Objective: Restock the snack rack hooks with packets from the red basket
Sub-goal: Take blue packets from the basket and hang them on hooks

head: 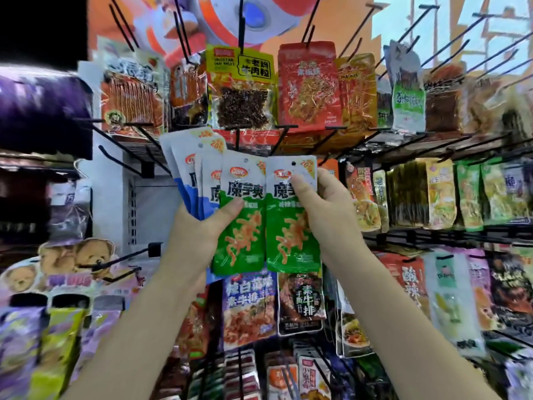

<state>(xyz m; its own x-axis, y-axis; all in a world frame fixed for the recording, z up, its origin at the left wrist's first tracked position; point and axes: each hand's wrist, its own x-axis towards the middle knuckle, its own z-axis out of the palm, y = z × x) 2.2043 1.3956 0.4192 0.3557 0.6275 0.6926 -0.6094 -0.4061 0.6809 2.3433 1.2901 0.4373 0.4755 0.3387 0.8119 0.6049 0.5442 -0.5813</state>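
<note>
Our left hand [202, 226] clamps a fan of packets [199, 174], thumb on the front green one [240, 226]. Our right hand [323, 209] pinches a single green packet [291, 226] just beside it, at three o'clock. An empty hook [281, 140] juts at twelve o'clock; missing its punched hole [293, 163] could loosen the fan. We see no red basket.

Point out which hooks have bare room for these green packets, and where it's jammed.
Bare hooks stick out left of the fanned packets held in the left hand; another bare hook sits lower left. The hooks right of the right hand are crowded with hanging packets.
</note>
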